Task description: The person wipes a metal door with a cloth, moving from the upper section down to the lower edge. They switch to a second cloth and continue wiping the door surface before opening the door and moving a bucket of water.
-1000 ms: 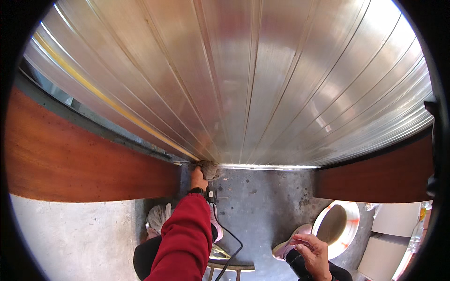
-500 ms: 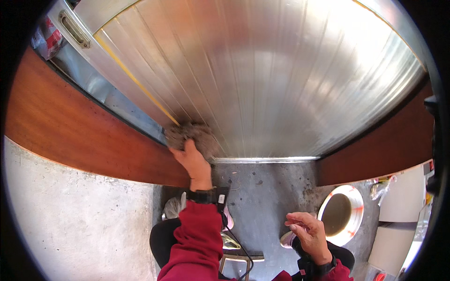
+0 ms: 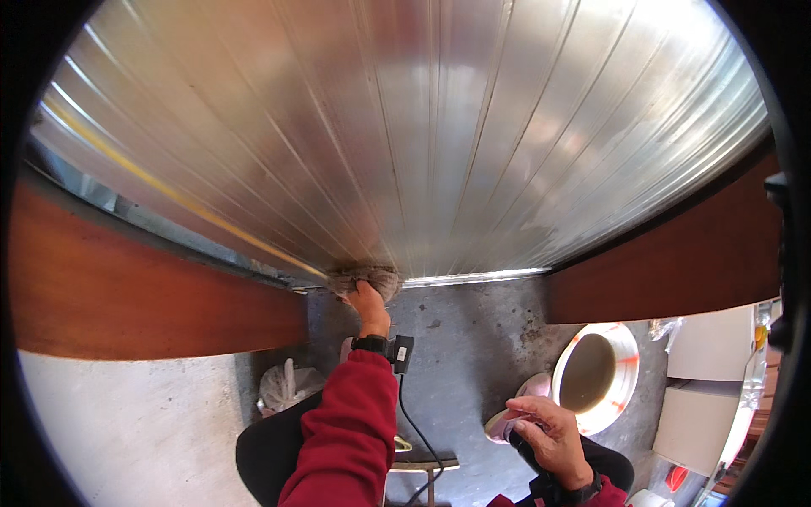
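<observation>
My left hand [image 3: 370,311] is closed round a bunched grey-brown cleaning rag [image 3: 372,280]. It presses the rag to the bottom of a ribbed silver metal door [image 3: 439,144], near where a yellow strip [image 3: 245,237] ends. The rag hides the edge of the door beneath it. My right hand [image 3: 553,439] is held over my right knee, with its fingers loosely bent, the thumb apart from them and nothing in it. Close beside it on the floor stands a white basin [image 3: 629,365] with orange-red marks, holding murky brownish water [image 3: 587,372].
Reddish-brown wooden panels [image 3: 160,291] flank the door on both sides. A clear plastic bag [image 3: 287,389] lies by my left leg. Below me is a small stool [image 3: 427,466], with a black cable [image 3: 410,414] hanging past it. White boxes [image 3: 710,342] stand at the right.
My left hand has moved the rag down and slightly right, to the door's bottom edge. The whole view has shifted, and my right hand stays beside the basin.
</observation>
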`<control>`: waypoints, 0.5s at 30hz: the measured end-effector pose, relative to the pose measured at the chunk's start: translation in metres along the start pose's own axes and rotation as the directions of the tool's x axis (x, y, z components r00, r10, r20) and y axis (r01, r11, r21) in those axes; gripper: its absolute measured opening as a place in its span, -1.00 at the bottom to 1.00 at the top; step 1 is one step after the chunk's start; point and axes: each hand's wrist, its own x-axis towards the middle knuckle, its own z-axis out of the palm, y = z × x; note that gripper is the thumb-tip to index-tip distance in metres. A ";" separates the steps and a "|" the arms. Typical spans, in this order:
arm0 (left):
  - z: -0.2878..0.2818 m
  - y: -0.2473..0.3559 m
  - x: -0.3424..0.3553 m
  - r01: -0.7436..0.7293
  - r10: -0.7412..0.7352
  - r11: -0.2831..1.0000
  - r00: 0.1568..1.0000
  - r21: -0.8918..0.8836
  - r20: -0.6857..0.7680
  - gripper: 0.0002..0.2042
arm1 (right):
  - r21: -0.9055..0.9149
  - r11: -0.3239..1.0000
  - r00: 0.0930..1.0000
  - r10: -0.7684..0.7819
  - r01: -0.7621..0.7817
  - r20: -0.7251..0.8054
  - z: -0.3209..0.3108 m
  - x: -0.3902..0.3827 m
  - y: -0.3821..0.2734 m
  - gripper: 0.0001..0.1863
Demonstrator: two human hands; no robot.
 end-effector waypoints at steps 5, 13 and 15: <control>-0.005 -0.057 0.020 0.636 -0.610 0.736 0.772 -0.231 0.180 -0.60 | -0.016 1.000 1.000 0.015 -0.014 0.022 -0.003 0.004 -0.008 -0.68; -0.002 0.130 -0.049 0.194 -0.122 0.879 0.975 -0.436 0.188 -0.56 | -0.022 0.996 0.995 -0.090 0.091 0.033 -0.001 -0.007 -0.013 -0.66; -0.013 0.200 -0.076 -0.204 0.265 0.934 0.946 -0.294 0.185 -0.49 | -0.011 0.996 0.996 -0.093 0.093 0.017 0.001 -0.009 -0.011 -0.67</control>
